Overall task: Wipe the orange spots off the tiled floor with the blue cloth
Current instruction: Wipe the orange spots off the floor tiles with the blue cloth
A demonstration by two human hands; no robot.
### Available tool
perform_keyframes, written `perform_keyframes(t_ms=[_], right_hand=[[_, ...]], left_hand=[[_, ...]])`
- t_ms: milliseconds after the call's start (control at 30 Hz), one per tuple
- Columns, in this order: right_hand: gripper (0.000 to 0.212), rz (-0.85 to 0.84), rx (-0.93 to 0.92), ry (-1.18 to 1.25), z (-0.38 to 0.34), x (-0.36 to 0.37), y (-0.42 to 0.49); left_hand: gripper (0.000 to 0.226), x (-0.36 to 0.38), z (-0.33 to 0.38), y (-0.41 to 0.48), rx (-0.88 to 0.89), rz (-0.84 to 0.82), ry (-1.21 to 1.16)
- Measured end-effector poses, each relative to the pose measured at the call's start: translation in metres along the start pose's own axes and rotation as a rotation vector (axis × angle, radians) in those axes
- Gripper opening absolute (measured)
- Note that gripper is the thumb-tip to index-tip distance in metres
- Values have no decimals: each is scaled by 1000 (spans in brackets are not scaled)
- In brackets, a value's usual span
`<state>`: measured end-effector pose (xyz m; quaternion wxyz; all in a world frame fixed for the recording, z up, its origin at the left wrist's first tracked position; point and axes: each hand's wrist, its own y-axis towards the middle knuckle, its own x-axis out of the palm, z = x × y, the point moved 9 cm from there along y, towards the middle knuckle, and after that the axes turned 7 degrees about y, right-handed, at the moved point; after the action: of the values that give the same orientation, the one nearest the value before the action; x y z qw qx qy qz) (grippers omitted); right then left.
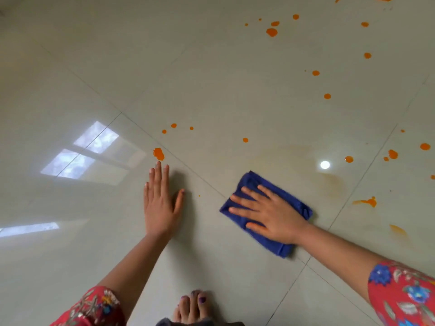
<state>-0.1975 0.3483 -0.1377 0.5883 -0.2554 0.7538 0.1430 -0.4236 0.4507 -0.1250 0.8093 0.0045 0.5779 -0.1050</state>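
Observation:
My right hand (270,215) lies flat with spread fingers on the folded blue cloth (249,182), pressing it to the pale tiled floor (211,78). My left hand (160,203) rests palm down on the bare tile, fingers apart, holding nothing. An orange spot (159,153) sits just beyond its fingertips. Small orange dots (173,125) lie farther out, and several more orange spots (271,32) are scattered toward the top right. An orange smear (369,202) and faint yellowish streaks (334,184) lie right of the cloth.
My bare foot (191,304) is on the tile at the bottom centre. Window reflections (91,151) and a round light glare (325,164) shine on the glossy floor. Grout lines cross beside the cloth.

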Motion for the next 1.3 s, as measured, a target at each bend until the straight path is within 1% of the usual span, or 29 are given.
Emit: perform_keyframes(t_ms=[33, 100, 133, 167, 200, 300, 333, 367, 433, 500, 567, 667, 700, 733, 800, 867, 900, 967, 1033, 1100, 1167, 1200, 1233, 1300], right_hand=[[55, 28, 56, -4, 19, -5, 4], [55, 80, 299, 1, 69, -20, 24], [55, 97, 380, -5, 83, -27, 37], [56, 115, 400, -4, 81, -29, 53], [56, 126, 349, -8, 66, -26, 69], [56, 75, 55, -4, -15, 0, 86], [56, 64, -8, -3, -32, 5, 87], [55, 57, -38, 4, -43, 5, 92], [54, 35, -79, 11, -55, 5, 129], [55, 14, -9, 14, -47, 1, 170], [55, 58, 147, -1, -21, -6, 196], [57, 171, 442, 40, 0, -13, 180], [57, 212, 498, 51, -5, -12, 168], [57, 224, 487, 56, -19, -9, 160], [57, 157, 339, 61, -56, 4, 163], [56, 84, 197, 80, -77, 9, 191], [56, 73, 174, 76, -75, 7, 214], [57, 67, 222, 44, -55, -5, 259], [56, 77, 392, 24, -10, -17, 279], [57, 179, 610, 43, 34, -29, 258], [56, 277, 718, 55, 34, -31, 221], [56, 276, 718, 68, 19, -24, 206], [56, 255, 672, 71, -3, -15, 198], [56, 185, 495, 86, -41, -4, 209]], left_hand=[[68, -3, -12, 2, -33, 11, 19], [66, -3, -32, 1, -87, 6, 55], [65, -3, -38, 0, -102, 5, 65], [64, -3, -41, 0, -107, 14, 70], [63, -3, -43, 2, -115, 27, 70], [59, -4, -48, 5, -160, 50, 57], [58, -4, -44, 6, -160, 59, 57], [57, -4, -40, 8, -153, 73, 52], [56, -7, -47, 8, -194, 91, 35], [55, -3, -48, 5, -202, 82, 59], [55, -3, -49, 7, -192, 89, 68], [57, -10, -61, 25, -207, 98, 31], [57, -12, -65, 33, -205, 101, 30], [57, -16, -69, 40, -198, 107, 32], [57, -21, -79, 53, -182, 104, 2], [58, -23, -86, 60, -182, 104, -41], [58, -23, -87, 63, -180, 108, -63], [60, -22, -83, 67, -163, 102, -70], [62, -20, -75, 71, -106, 70, -32], [62, -18, -70, 75, -62, 50, 12], [60, -16, -70, 76, -47, 57, 51], [60, -16, -69, 76, -44, 62, 68], [60, -15, -67, 77, -43, 63, 78], [61, -14, -65, 78, -40, 62, 84]])
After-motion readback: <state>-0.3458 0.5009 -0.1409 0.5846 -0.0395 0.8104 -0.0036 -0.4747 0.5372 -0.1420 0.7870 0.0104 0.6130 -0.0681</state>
